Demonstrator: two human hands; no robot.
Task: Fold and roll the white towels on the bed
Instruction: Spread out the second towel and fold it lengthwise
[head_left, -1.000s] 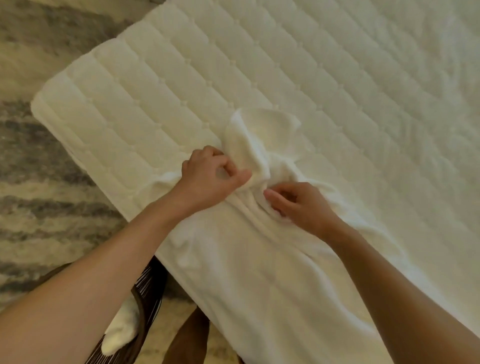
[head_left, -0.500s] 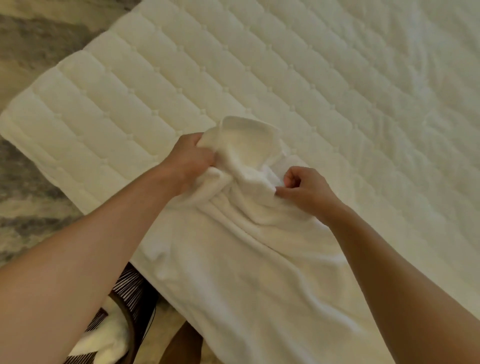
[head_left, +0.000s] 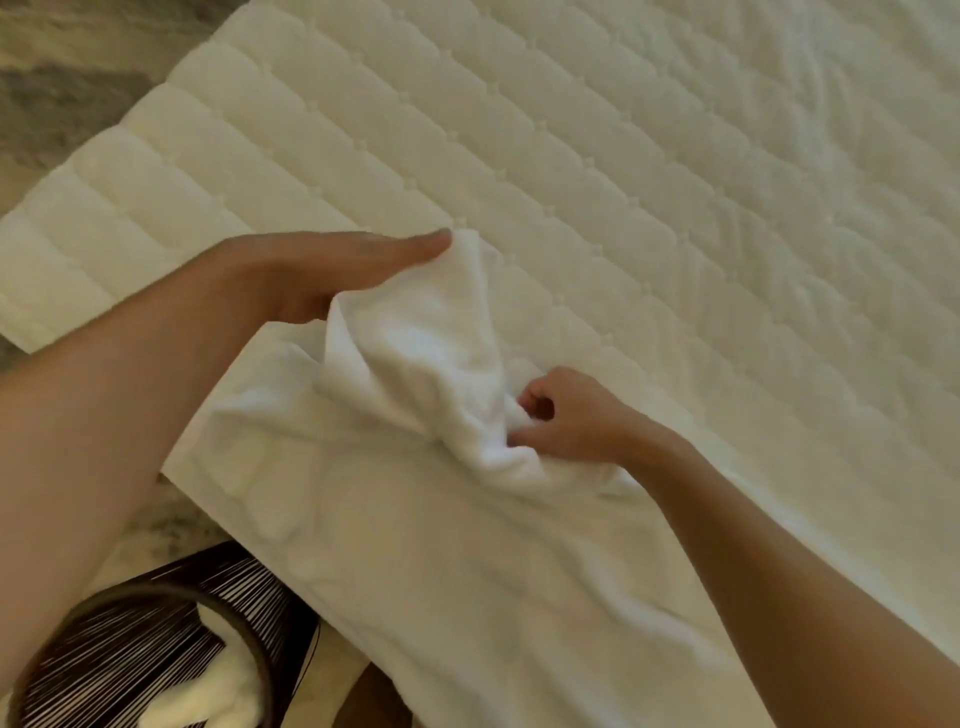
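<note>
A white towel (head_left: 467, 571) lies spread over the near corner of the quilted white bed (head_left: 675, 208), its near end hanging over the bed's edge. My left hand (head_left: 322, 270) is stretched out with straight fingers above the towel and holds up a raised flap of it; the flap hangs from the fingertips and palm, and the thumb is hidden behind the cloth. My right hand (head_left: 566, 415) has curled fingers and pinches the bunched middle of the towel, at the foot of that flap.
A dark ribbed basket (head_left: 104, 654) with white cloth (head_left: 218, 691) inside stands on the floor at the lower left, beside the bed. Grey-and-beige patterned floor (head_left: 62, 93) shows beyond the bed's left edge.
My left hand has straightened its fingers and lifted the towel's flap up and away from me. My right hand has shifted right, still pinching the bunched cloth. The view has tilted.
</note>
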